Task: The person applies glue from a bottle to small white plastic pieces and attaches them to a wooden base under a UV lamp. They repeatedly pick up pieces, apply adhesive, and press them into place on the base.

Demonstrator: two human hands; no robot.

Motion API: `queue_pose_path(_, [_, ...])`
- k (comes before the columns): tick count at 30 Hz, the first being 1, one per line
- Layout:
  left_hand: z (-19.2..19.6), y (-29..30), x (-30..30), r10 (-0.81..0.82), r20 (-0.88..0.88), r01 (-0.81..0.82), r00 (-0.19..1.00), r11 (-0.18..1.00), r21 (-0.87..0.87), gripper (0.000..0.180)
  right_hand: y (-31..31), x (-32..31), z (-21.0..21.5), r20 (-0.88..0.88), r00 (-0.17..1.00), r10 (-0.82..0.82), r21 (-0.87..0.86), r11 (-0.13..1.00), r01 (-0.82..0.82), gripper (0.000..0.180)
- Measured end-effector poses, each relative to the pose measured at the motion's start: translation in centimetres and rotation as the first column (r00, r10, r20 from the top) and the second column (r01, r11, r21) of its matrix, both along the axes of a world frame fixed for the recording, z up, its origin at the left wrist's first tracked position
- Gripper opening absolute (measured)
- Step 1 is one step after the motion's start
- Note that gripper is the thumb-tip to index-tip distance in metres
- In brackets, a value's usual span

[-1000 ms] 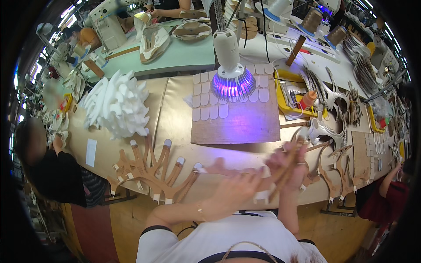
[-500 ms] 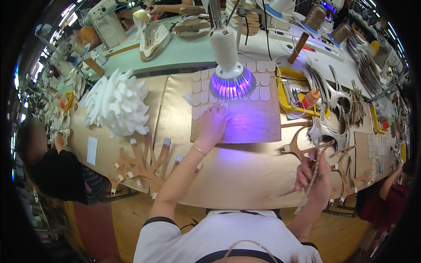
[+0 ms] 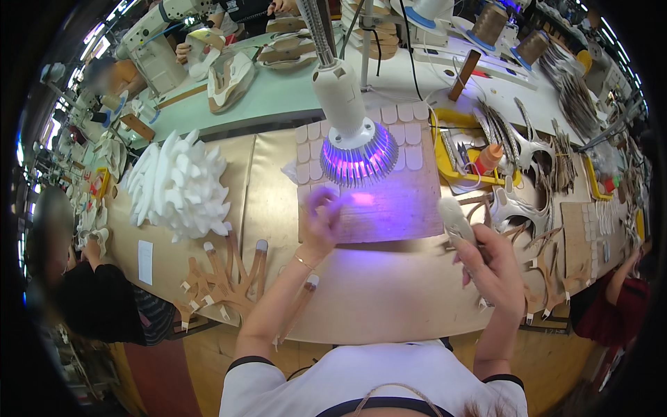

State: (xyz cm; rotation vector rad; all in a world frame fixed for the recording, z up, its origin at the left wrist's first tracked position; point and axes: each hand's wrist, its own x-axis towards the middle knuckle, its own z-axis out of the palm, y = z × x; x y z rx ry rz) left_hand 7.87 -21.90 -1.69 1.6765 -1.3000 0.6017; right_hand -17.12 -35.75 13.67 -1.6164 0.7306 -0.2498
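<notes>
Since half a second ago the right hand (image 3: 490, 267) has risen from low at the bench edge and now stands higher, right of the board, while the left hand (image 3: 321, 219) has stayed reaching onto the board under the lamp. The right hand's fingers are curled round a pale, rounded pad piece (image 3: 456, 221), whose upper end sticks up above the knuckles. The left hand lies on the cardboard board (image 3: 396, 208), fingers loosely bent; they are blurred in the violet glow, so I cannot tell whether they pinch anything. Left of that forearm, tan leather strap pieces (image 3: 226, 278) fan out on the bench. Further off hangs the white lamp (image 3: 351, 132) with its purple light, rows of small pale patches (image 3: 406, 135) beneath it, and a heap of white foam pieces (image 3: 177, 184) at far left.
</notes>
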Motion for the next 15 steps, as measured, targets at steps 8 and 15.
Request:
queue_pose_path(8, [0.8, -0.6, -2.9, -0.336, 0.314, 0.375, 0.888, 0.924, -0.072, 0.039, 1.0, 4.1, -4.9, 0.139, 0.989, 0.046, 0.28, 0.956, -0.084, 0.034])
queue_pose_path(15, [2.5, -2.0, -7.1, -0.453, -0.837, 0.304, 0.307, 0.88, -0.365, 0.041, 1.2, 6.2, -6.3, 0.218, 0.975, -0.043, 0.236, 0.972, -0.01, 0.034])
